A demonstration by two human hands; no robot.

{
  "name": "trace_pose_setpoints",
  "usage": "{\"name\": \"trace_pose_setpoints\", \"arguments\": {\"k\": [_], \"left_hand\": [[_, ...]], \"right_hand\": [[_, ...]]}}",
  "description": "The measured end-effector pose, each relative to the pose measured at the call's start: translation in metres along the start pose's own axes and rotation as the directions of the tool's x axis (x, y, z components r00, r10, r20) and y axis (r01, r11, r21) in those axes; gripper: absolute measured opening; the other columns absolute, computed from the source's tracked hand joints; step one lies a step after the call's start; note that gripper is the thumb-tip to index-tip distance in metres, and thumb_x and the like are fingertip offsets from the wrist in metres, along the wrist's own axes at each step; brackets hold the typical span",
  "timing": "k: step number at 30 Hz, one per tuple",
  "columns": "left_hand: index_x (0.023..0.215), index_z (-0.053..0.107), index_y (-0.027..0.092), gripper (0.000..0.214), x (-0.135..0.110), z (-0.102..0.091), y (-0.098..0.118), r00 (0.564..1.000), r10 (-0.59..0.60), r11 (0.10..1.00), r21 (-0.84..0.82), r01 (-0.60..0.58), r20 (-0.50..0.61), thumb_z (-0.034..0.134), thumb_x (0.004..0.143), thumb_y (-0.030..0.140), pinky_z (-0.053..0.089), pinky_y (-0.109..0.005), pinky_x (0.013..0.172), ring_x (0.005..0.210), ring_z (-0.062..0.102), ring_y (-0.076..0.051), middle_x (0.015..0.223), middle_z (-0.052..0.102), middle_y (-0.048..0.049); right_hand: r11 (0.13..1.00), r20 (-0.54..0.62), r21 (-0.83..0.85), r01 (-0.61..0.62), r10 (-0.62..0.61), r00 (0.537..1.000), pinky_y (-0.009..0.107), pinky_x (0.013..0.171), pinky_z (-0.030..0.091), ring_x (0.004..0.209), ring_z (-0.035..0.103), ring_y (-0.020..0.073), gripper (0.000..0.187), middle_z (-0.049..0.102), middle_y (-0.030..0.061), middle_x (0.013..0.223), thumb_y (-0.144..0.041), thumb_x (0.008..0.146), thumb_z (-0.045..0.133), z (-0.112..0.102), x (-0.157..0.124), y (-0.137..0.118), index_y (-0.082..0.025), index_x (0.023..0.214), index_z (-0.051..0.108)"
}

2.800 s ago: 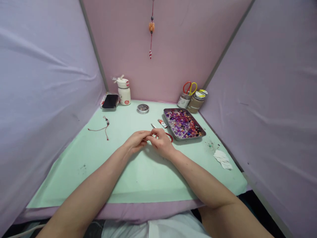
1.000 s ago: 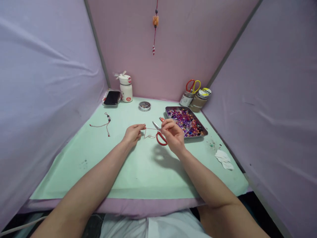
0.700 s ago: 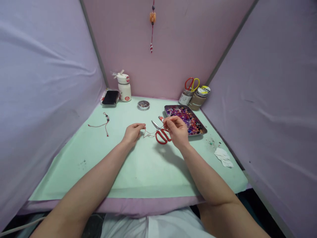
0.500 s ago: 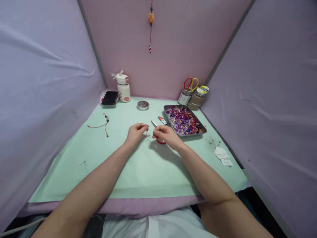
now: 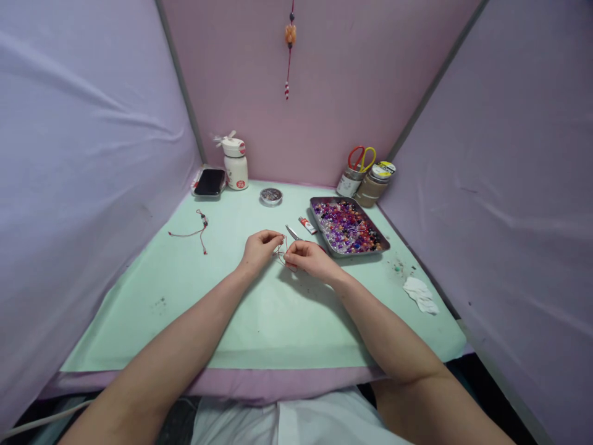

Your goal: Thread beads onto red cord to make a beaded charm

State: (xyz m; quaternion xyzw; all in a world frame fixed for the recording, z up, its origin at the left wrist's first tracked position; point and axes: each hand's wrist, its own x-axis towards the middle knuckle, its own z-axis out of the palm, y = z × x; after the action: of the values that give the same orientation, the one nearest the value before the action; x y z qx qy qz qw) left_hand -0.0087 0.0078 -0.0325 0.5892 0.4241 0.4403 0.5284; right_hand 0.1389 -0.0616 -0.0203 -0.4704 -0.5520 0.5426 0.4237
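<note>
A thin red cord (image 5: 280, 254) runs in loose loops between my two hands above the middle of the table. My left hand (image 5: 263, 250) pinches one part of it between thumb and forefinger, and a tiny end sticks up at the fingertips. Close beside it, my right hand (image 5: 311, 258) has its thumb and fingers closed on another stretch of the cord. A pair of scissors (image 5: 293, 233) lies just behind my right hand, blades pointing to the far left; that hand hides much of the red handles.
A metal tray (image 5: 349, 254) of mixed beads sits right of my hands, a red-and-white lighter (image 5: 307, 225) beside it. Farther back are a small round dish (image 5: 271, 196), bottle (image 5: 236, 170), phone (image 5: 210, 183) and jars (image 5: 373, 188). A beaded cord (image 5: 202, 232) lies left, crumpled tissue (image 5: 420, 295) right.
The scissors' red handles, earlier below my right hand, now show behind it, so the scissors have turned. The right hand stays close to the left. The whole view has shifted slightly.
</note>
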Motion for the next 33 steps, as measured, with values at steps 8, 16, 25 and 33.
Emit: {"name": "trace_pose_setpoints", "arguments": {"k": [8,16,25,33], "left_hand": [[0.073,0.071,0.016,0.019,-0.003,0.001,0.001,0.998,0.017,1.000,0.001,-0.017,0.058,0.069,0.066,0.034,0.046,-0.030,0.075,0.078,0.063,-0.018,0.079,0.072,-0.0067],[0.073,0.070,0.016,0.020,-0.005,0.002,0.003,0.995,0.049,0.998,0.035,-0.052,0.089,0.068,0.067,0.035,0.045,-0.029,0.071,0.071,0.060,-0.017,0.074,0.070,-0.0050],[0.077,0.072,0.015,0.021,-0.009,0.003,0.005,0.982,0.086,0.991,0.090,-0.103,0.170,0.065,0.069,0.033,0.043,-0.028,0.069,0.070,0.058,-0.016,0.075,0.070,-0.0055],[0.076,0.073,0.017,0.023,-0.011,0.004,0.004,0.967,0.111,0.976,0.159,-0.150,0.231,0.063,0.072,0.037,0.041,-0.028,0.065,0.065,0.054,-0.015,0.074,0.070,-0.0052]], "right_hand": [[1.000,-0.003,0.006,-0.024,0.024,1.000,0.023,0.053,0.037,0.052,0.049,0.0083,0.031,0.060,-0.0020,0.059,-0.045,0.071,0.070,0.001,0.002,0.004,-0.018,0.067,0.054],[0.998,-0.140,0.043,-0.055,0.061,0.988,0.020,0.044,0.028,0.045,0.045,0.0054,0.033,0.062,-0.0014,0.060,-0.044,0.067,0.073,0.000,0.004,0.003,-0.017,0.073,0.056],[0.985,-0.203,0.165,-0.054,0.087,0.975,0.019,0.042,0.027,0.043,0.042,0.0047,0.043,0.063,-0.0036,0.061,-0.042,0.063,0.077,-0.004,0.004,0.001,-0.018,0.093,0.057],[0.977,-0.318,0.206,0.057,0.012,0.948,0.020,0.046,0.034,0.047,0.046,0.0058,0.034,0.060,-0.0030,0.059,-0.044,0.066,0.074,0.001,0.006,0.002,-0.018,0.082,0.060]]}}
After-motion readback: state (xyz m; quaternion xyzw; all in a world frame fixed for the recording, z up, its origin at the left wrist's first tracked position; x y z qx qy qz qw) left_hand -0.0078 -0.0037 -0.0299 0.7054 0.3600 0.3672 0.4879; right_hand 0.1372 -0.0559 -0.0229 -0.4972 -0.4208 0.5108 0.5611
